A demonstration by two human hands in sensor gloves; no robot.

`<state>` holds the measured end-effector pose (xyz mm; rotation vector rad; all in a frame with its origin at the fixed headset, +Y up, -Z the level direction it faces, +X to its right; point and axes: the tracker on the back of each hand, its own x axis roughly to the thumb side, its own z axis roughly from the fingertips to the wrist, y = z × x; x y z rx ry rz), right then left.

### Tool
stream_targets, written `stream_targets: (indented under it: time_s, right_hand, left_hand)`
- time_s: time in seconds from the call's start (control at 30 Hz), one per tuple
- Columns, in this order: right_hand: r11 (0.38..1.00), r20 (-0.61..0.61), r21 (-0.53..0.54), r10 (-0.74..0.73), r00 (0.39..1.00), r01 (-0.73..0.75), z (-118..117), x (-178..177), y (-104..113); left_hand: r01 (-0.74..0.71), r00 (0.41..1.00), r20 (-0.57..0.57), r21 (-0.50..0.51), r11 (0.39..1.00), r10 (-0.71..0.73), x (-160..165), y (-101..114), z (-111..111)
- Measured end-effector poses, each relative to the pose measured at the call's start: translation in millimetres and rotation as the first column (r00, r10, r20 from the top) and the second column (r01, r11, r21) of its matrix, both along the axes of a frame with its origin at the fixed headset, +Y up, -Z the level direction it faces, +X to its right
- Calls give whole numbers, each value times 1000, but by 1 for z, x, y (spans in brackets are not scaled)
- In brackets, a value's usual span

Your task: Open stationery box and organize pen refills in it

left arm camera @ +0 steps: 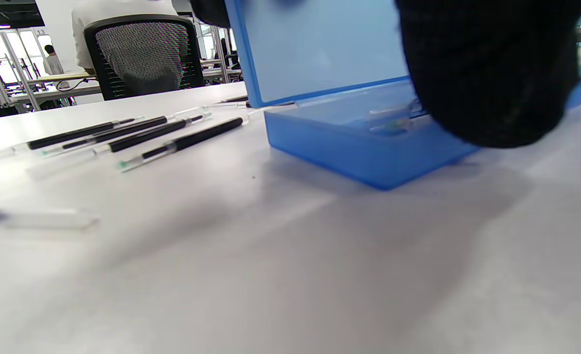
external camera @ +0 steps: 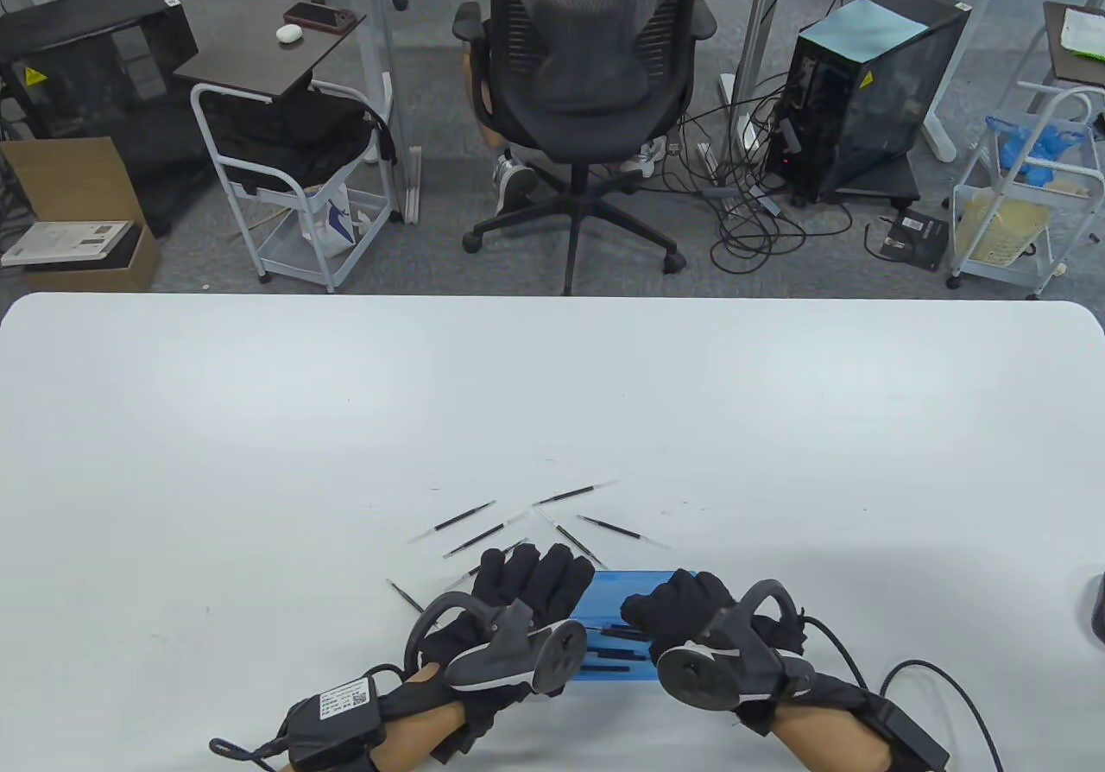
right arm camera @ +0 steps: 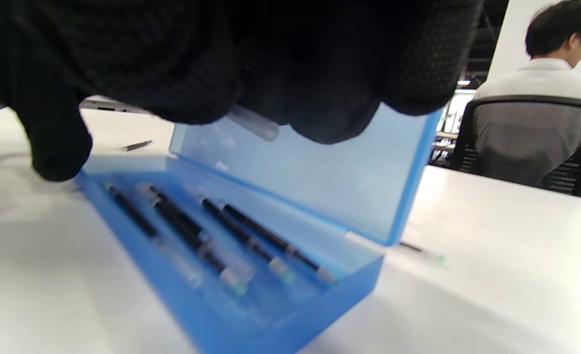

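Observation:
A blue stationery box [external camera: 615,589] lies open near the table's front edge, its lid [left arm camera: 320,44] tilted up. Several pen refills [right arm camera: 192,231] lie side by side in its base [right arm camera: 290,314]. My right hand [external camera: 669,610] hovers over the box and pinches one clear-tipped refill [right arm camera: 255,124] between its fingertips. My left hand [external camera: 535,575] reaches over the lid's left end with its fingers fairly straight, touching the lid's top edge. Several loose refills [external camera: 464,516] lie scattered on the white table [external camera: 259,461] just beyond and left of the box, also seen in the left wrist view as refills [left arm camera: 138,135].
One refill [external camera: 404,596] lies apart, left of my left hand. Glove cables [external camera: 937,677] trail at the front right. Beyond the table's far edge stands an office chair [external camera: 596,72] with a person [right arm camera: 556,54] sitting in it.

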<state>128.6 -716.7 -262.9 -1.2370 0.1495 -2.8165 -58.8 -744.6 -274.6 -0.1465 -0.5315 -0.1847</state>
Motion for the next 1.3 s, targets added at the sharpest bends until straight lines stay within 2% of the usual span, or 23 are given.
stream_targets:
  time_s: [0.17, 0.33, 0.77, 1.0, 1.2, 1.3]
  right_hand:
    - [997, -13, -34, 71, 997, -72, 0, -10, -18]
    - [993, -12, -40, 108, 994, -108, -3, -14, -27]
    - [996, 12, -44, 78, 997, -78, -5, -13, -25]
    - [998, 17, -40, -44, 999, 44, -1, -7, -2]
    - [984, 60, -9, -180, 982, 181, -4, 9, 39]
    - [980, 94, -15, -198, 976, 200, -17, 16, 55]
  left_hand:
    - [0, 1000, 2, 3, 1000, 0, 0, 0, 0]
    - [2, 1000, 2, 7, 1000, -2, 0, 0, 0]
    - [2, 1000, 0, 7, 1000, -2, 0, 0, 1]
    - [2, 1000, 0, 7, 1000, -2, 0, 0, 1]
    - [1, 1000, 1, 7, 1000, -1, 0, 0, 1]
    - [1, 1000, 0, 7, 1000, -1, 0, 0, 1]
